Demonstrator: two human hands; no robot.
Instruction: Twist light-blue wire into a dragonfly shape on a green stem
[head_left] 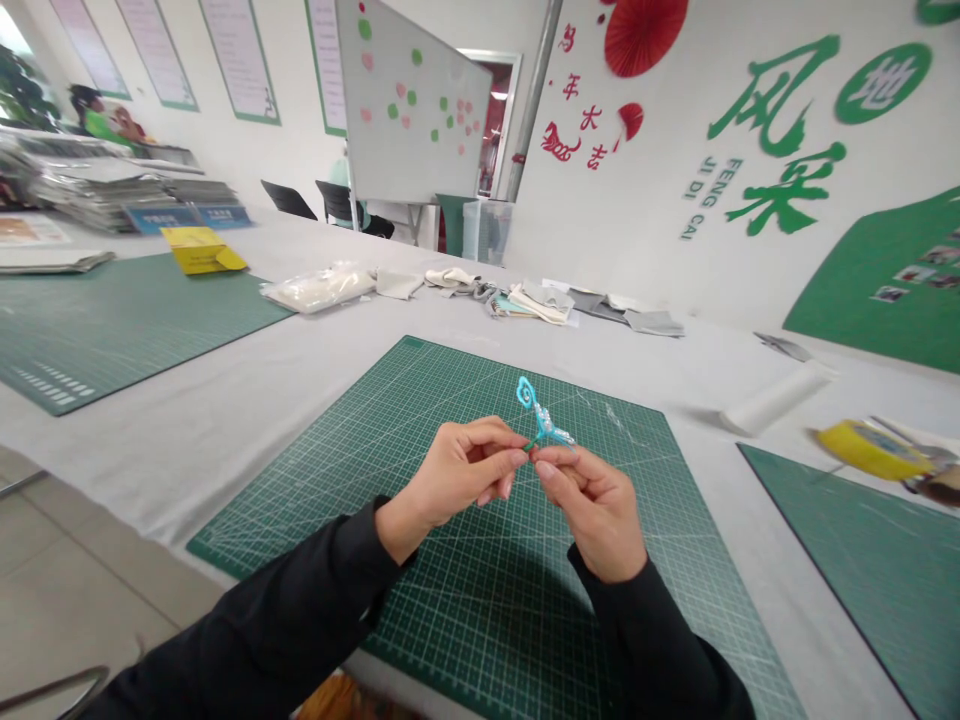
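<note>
The left hand, at the centre of the frame, pinches thumb to fingertips on the thin green stem of a turquoise beaded ornament; the right hand, just beside it, is closed on the base in a similar narrow pinch. The ornament stands above the fingertips, a spiral curl at its upper left and a short branch reaching right, both set with small, pale, shiny beads. It should weigh almost nothing, and probably bends like covered wire: springy, easily pulled out of shape at the curl, the beads smooth enough to slip under a finger. The stem looks the safest hold. Farther out, from the left, a creased yellow card lies on a smooth mat, then a glossy, crinkled plastic bag, limp fabric scraps, the gridded green cutting mat under the hands, and a white roll at right, all on a worktop under pale, softly wrinkled cloth.
</note>
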